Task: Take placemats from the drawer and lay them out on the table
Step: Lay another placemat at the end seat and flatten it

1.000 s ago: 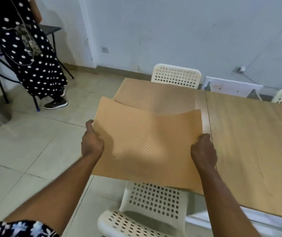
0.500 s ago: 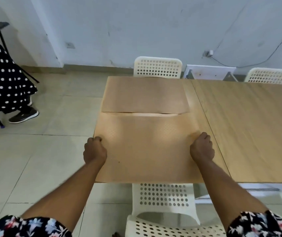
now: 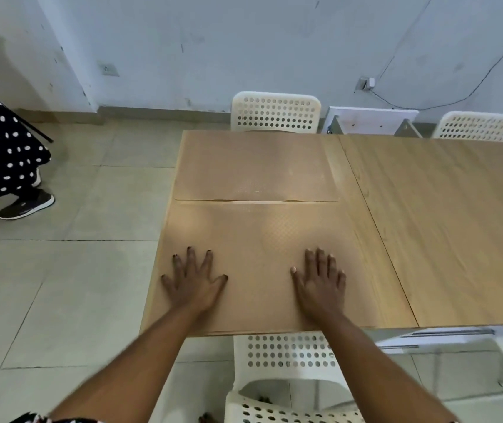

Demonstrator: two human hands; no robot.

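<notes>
Head view: left hand (image 3: 193, 285) and right hand (image 3: 320, 283) lie flat, fingers spread, grasping nothing, pressing the near placemat (image 3: 256, 239) onto the table (image 3: 445, 224); far placemat (image 3: 253, 166) lies just beyond; smoothing step; next, probably fetching another mat.

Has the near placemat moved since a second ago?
Yes. The near placemat came down from mid-air onto the table, lying flat just short of the far placemat.

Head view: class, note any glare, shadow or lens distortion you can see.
Head view: pale sheen patches on the near placemat above both hands; wide-angle bending of the table edges; soft, even light with faint shadows.
</notes>
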